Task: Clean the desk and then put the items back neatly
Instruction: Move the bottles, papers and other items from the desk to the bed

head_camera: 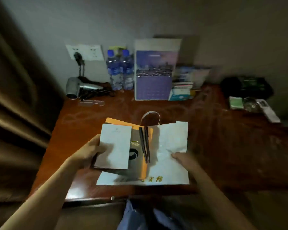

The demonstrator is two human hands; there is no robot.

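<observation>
Blue cloth (136,214) is seen lowest, below the desk (223,146) edge; above it a white paper bag (171,171) lies flat at the front edge, gold characters printed along its near side, only partly readable; the left hand (88,155) is curled round a stack of booklets (116,145), held over the bag's left part, long axis running away from the body; two dark pens (145,143) lie on the stack; the right hand (181,157) pinches the bag's paper, so it is nearer the bag; other print is blurred

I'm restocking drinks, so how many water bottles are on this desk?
2: the left bottle and the right bottle stand side by side against the wall, left of the purple calendar. More could be hidden behind it.
</observation>
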